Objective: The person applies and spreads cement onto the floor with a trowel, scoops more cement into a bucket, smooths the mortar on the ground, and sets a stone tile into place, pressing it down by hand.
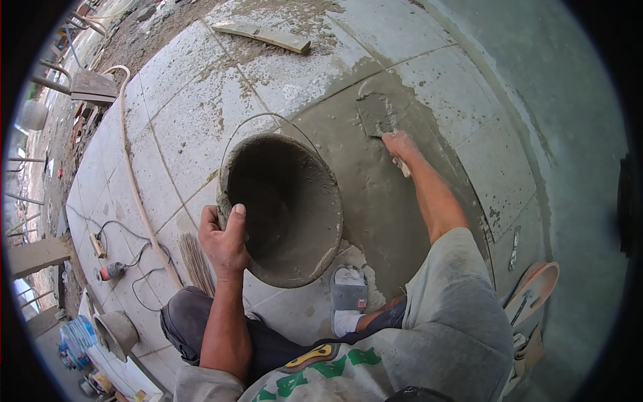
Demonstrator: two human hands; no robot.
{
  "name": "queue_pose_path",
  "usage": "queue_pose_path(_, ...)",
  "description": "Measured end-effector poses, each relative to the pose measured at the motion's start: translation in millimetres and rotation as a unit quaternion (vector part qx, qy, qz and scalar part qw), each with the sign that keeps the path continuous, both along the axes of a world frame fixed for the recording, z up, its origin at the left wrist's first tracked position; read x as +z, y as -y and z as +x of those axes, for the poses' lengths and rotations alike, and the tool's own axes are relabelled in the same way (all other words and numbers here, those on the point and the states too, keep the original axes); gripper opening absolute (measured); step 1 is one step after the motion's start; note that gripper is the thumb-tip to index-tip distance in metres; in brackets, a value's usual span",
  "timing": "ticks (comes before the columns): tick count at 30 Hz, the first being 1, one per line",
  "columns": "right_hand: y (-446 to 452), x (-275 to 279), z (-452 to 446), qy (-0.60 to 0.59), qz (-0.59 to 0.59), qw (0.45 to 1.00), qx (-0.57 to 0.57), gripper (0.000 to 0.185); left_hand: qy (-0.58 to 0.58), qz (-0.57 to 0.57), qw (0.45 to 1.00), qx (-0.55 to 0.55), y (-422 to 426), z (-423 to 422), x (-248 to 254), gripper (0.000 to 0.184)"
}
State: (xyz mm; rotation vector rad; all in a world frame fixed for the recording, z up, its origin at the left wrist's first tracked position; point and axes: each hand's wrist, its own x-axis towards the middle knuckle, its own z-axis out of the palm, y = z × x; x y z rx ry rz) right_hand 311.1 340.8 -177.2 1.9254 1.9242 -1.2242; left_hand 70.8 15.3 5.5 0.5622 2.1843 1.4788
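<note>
A dark bucket (pixel 301 181) with a wire handle stands tipped on the tiled floor, its inside coated with grey cement. My left hand (pixel 226 238) grips its near left rim, thumb over the edge. To the right, my right hand (pixel 402 149) is closed round the handle of a trowel (pixel 376 115), whose cement-smeared blade lies on wet grey cement (pixel 375 194) spread over the floor. The cement reaches from beside the bucket to the tiles at the right.
A wooden board (pixel 261 36) lies at the top. On the left are a hose (pixel 130 167), a broom (pixel 194 263), a red power tool (pixel 112 271) with its cord and another bucket (pixel 116 335). A long-handled scoop-like tool (pixel 536 291) lies at the right.
</note>
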Motion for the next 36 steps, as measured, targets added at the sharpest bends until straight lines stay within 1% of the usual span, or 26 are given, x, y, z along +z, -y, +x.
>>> queue_pose_path(1,2.7,-0.1,-0.5,0.002,0.004,1.000,-0.002,0.049,-0.007,-0.004,1.000,-0.003,-2.3,-0.4,0.5,0.028)
queue_pose_path(3,13.4,-4.9,2.9,0.025,0.029,0.997,0.061,0.050,-0.010,-0.005,1.000,-0.002,-4.0,2.4,-0.6,0.028)
queue_pose_path(4,14.5,-6.0,6.4,0.027,0.033,0.997,0.062,0.050,-0.008,-0.007,1.000,-0.001,-4.9,3.3,-3.5,0.028)
queue_pose_path(6,23.1,-14.0,6.8,0.025,0.071,0.989,0.127,0.047,-0.010,-0.015,1.000,-0.001,-3.4,2.4,-4.5,0.029)
queue_pose_path(7,24.8,-17.2,7.6,0.024,0.070,0.989,0.129,0.047,-0.014,-0.015,1.000,0.000,-3.8,3.1,-4.8,0.029)
queue_pose_path(9,23.1,-17.8,10.4,0.104,0.190,0.957,0.192,0.046,-0.019,-0.013,1.000,0.001,-6.9,5.1,-6.1,0.030)
queue_pose_path(10,19.2,-15.8,10.0,0.101,0.187,0.958,0.194,0.046,-0.012,-0.014,1.000,0.003,-6.6,6.0,-5.7,0.030)
queue_pose_path(12,4.4,-10.7,7.3,0.126,0.185,0.966,0.130,0.046,-0.011,-0.018,1.000,0.005,-5.2,6.0,-4.3,0.030)
queue_pose_path(13,-1.0,-13.3,7.1,0.123,0.184,0.967,0.129,0.046,-0.008,-0.016,1.000,0.001,-4.6,6.4,-3.9,0.029)
queue_pose_path(15,-12.7,-16.2,7.8,0.120,0.204,0.968,0.088,0.047,-0.005,-0.013,1.000,-0.002,-6.7,6.9,-3.7,0.029)
queue_pose_path(16,-19.2,-21.5,7.0,0.119,0.204,0.968,0.090,0.047,-0.009,-0.006,1.000,0.000,-8.0,7.0,-3.5,0.029)
queue_pose_path(18,-24.1,-34.6,5.9,0.029,0.072,0.997,0.020,0.049,-0.012,-0.002,1.000,0.005,-6.4,5.8,-5.0,0.029)
queue_pose_path(19,-21.0,-23.1,-0.1,0.029,0.070,0.997,0.021,0.049,-0.014,-0.005,1.000,0.001,-4.1,2.9,-7.0,0.030)
queue_pose_path(21,-14.4,-2.4,-7.8,0.016,0.030,0.997,0.076,0.051,-0.013,-0.012,1.000,-0.005,-2.7,4.2,-6.9,0.030)
queue_pose_path(22,-16.1,-11.1,-4.0,0.016,0.029,0.997,0.074,0.051,-0.004,-0.009,1.000,0.000,-5.5,6.7,-3.2,0.030)
queue_pose_path(24,-25.8,-28.7,-1.7,0.118,0.137,0.979,0.089,0.050,0.003,-0.003,1.000,0.008,-7.7,6.0,-1.3,0.030)
queue_pose_path(25,-29.4,-33.0,-1.3,0.117,0.137,0.979,0.090,0.050,-0.014,-0.010,1.000,0.000,-5.9,5.4,-2.4,0.029)
queue_pose_path(27,-32.5,-39.5,5.0,0.133,0.148,0.970,0.143,0.049,-0.025,-0.019,0.999,-0.007,-5.9,6.2,-3.7,0.029)
queue_pose_path(28,-29.1,-29.3,4.5,0.136,0.145,0.969,0.144,0.049,-0.011,-0.011,1.000,0.001,-7.7,6.8,-2.3,0.029)
queue_pose_path(30,-31.7,-7.5,-2.5,0.144,0.123,0.978,0.086,0.048,0.001,0.000,1.000,0.009,-7.9,5.6,-4.6,0.028)
queue_pose_path(31,-34.0,-12.8,-3.1,0.141,0.123,0.979,0.085,0.048,-0.018,-0.010,1.000,-0.003,-4.0,2.8,-8.8,0.028)
queue_pose_path(33,-31.8,-21.3,-2.2,0.140,0.138,0.970,0.141,0.048,-0.037,-0.024,0.999,-0.013,-1.2,-0.4,-9.6,0.027)
queue_pose_path(34,-28.7,-19.2,-0.2,0.142,0.135,0.970,0.141,0.048,-0.020,-0.010,1.000,-0.007,-3.4,0.2,-7.5,0.027)
queue_pose_path(36,-30.2,-6.7,-1.5,0.175,0.142,0.970,0.092,0.047,-0.007,0.009,1.000,0.001,-8.6,1.6,-1.3,0.026)
